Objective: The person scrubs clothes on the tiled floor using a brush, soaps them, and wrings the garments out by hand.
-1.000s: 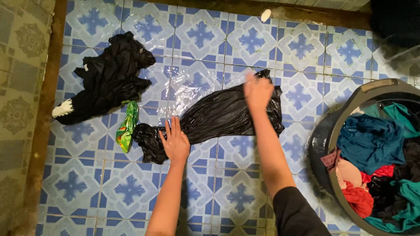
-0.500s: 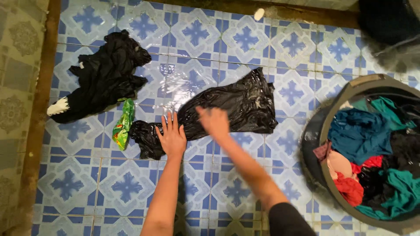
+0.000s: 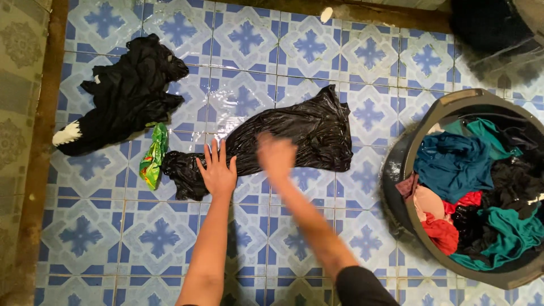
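**Hands on a wet black cloth**

The left hand (image 3: 217,171) lies flat, fingers spread, pressing the narrow end of the black cloth (image 3: 294,139) on the tiled floor (image 3: 164,238). The right hand (image 3: 276,154) is blurred over the cloth's middle — its fingers cannot be made out. A green wrapper (image 3: 153,157) lies just left of the left hand; a laundry tub (image 3: 422,226) stands well right.

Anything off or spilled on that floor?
The tiled floor looks wet and glossy around the black garment under both hands. A crumpled green wrapper lies loose beside it, and a second black garment sits bunched apart, up left.
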